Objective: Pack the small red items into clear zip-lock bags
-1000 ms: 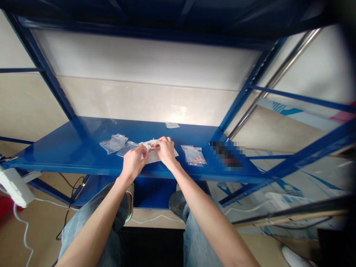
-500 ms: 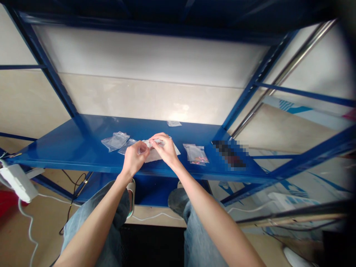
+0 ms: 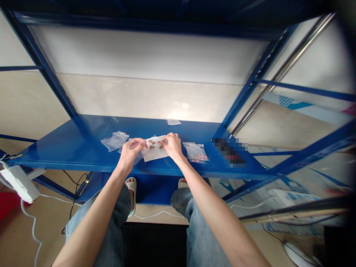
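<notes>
A white sheet (image 3: 152,155), paper or cloth, lies near the shelf's front edge with several small reddish-brown pieces (image 3: 152,144) scattered on it. At its left side, my left hand (image 3: 128,155) is closed around a clear plastic bag (image 3: 138,158), its fingertips by the sheet's edge. My right hand (image 3: 174,146) is at the sheet's right side, thumb and fingers pinched together by the pieces; what lies between the fingertips is hidden. Clear zip bags (image 3: 115,141) lie left of my left hand. Right of my right hand are zip bags with pink pieces inside (image 3: 198,157).
The blue metal shelf (image 3: 83,148) has uprights at both sides and another level overhead. A blurred-out dark object (image 3: 229,152) lies on its right part, a small clear bag (image 3: 173,122) at the back. A white power strip (image 3: 20,183) hangs at the left end.
My hands were close together over the sheet and have moved apart. The sheet now lies uncovered between them, with the reddish-brown pieces showing.
</notes>
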`<state>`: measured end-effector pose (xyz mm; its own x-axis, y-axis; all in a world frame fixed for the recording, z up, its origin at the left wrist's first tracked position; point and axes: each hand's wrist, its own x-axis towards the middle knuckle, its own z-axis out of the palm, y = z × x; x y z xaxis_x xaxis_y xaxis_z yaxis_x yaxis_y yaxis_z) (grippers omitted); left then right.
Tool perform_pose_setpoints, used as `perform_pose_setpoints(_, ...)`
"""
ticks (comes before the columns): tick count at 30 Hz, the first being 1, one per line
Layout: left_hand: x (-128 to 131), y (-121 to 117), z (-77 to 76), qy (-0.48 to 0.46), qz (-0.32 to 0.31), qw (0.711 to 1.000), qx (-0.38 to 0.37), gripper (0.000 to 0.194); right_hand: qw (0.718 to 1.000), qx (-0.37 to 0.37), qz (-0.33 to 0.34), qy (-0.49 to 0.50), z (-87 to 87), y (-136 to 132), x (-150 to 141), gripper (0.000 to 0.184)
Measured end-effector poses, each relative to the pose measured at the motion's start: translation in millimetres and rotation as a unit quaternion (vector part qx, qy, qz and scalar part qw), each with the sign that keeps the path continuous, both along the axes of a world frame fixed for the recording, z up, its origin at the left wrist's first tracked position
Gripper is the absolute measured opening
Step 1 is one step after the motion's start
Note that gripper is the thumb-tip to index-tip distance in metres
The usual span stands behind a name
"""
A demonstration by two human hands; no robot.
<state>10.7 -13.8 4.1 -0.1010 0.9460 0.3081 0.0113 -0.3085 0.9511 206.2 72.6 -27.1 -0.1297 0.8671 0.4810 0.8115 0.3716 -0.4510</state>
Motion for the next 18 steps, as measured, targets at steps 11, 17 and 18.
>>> perform_pose_setpoints(11, 6, -7, 5.8, -0.161, -0.188, 0.959, -0.138, 0.03, 0.999, 0.007, 0.005, 0.051, 6.6, 0, -1, 0.006)
perform_pose_setpoints(17, 10, -13, 4.5, -0.133, -0.251, 0.948, -0.143, 0.03, 0.923, -0.015, 0.222, 0.313, 30.0, -25, -16, 0.018)
perform_pose_setpoints(18, 10, -13, 3.7, -0.126, -0.259, 0.947, -0.14, 0.031, 0.908, -0.043, 0.262, 0.325, 33.2, -32, -18, 0.021)
